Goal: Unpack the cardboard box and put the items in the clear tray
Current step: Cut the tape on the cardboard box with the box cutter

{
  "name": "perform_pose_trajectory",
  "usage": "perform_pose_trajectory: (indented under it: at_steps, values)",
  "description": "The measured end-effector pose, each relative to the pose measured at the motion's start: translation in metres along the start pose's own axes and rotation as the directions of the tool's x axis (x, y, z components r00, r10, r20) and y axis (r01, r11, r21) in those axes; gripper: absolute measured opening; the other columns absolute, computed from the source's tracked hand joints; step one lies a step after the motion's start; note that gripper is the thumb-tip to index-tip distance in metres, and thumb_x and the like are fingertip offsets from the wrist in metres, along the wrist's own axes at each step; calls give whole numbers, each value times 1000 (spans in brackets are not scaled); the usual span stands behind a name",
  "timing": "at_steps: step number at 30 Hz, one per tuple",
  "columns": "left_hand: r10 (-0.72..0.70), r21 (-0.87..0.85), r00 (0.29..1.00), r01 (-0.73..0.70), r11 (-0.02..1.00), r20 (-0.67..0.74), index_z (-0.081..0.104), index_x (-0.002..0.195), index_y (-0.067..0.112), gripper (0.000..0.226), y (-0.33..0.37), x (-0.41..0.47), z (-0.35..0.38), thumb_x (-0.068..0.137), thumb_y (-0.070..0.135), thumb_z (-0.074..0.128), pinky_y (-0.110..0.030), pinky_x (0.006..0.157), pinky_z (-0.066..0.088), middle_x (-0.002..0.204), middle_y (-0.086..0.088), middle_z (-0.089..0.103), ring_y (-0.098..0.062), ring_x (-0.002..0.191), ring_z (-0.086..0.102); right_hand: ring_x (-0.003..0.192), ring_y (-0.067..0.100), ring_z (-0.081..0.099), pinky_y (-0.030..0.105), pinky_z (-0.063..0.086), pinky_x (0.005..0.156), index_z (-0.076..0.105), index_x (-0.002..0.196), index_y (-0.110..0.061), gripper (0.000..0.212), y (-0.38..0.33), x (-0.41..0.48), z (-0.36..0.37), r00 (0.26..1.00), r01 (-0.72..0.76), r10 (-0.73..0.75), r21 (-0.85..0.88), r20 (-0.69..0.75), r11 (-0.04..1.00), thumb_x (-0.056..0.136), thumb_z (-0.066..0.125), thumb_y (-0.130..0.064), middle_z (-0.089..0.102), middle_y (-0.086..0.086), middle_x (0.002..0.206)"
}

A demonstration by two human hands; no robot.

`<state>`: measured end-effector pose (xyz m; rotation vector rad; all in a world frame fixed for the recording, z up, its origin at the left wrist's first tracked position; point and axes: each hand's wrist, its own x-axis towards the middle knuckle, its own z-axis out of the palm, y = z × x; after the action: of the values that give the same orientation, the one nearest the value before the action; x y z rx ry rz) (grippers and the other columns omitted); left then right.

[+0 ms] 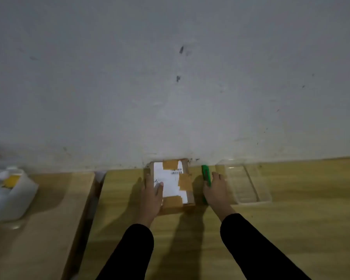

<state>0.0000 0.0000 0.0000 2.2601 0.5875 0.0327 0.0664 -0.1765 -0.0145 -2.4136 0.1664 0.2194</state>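
Taped cardboard box [173,186], ribbed clear tray [245,182]

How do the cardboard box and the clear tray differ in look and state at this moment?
The cardboard box is opaque brown, taped and bearing a white label; the clear tray is see-through and looks empty. The box is shut, the tray open-topped. The left hand rests on the box; the right hand lies on a green tool, not on the tray. Both sit on the wooden table near the wall.
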Motion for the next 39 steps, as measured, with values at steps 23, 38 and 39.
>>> perform_pose_trajectory:
  at_steps: [23, 38, 39]
  values:
    - [-71, -309, 997, 68, 949, 1, 11, 149, 24, 57, -20, 9, 25, 99, 27, 38, -23, 79, 50, 149, -4, 33, -16, 123, 45, 85, 17, 53, 23, 46, 72, 60, 115, -2, 32, -43, -12, 27, 975, 176, -150, 156, -167, 972, 85, 62, -14, 56, 12, 105]
    - [-106, -484, 990, 138, 864, 93, 14, 148, 29, 58, -29, 17, 24, 98, 25, 44, -29, 65, 57, 143, -4, 41, -22, 108, 58, 104, 19, 43, 29, 48, 91, 53, 125, -5, 47, -51, -11, 43, 983, 120, -98, 141, -153, 983, 86, 62, -30, 46, 11, 114]
    - [-112, -493, 988, 149, 857, 103, 15, 148, 28, 59, -29, 19, 22, 97, 24, 45, -28, 62, 57, 140, -4, 44, -19, 102, 60, 114, 21, 42, 31, 45, 93, 48, 130, -7, 49, -50, -8, 42, 987, 77, -50, 177, -153, 981, 89, 57, -32, 44, 12, 122]
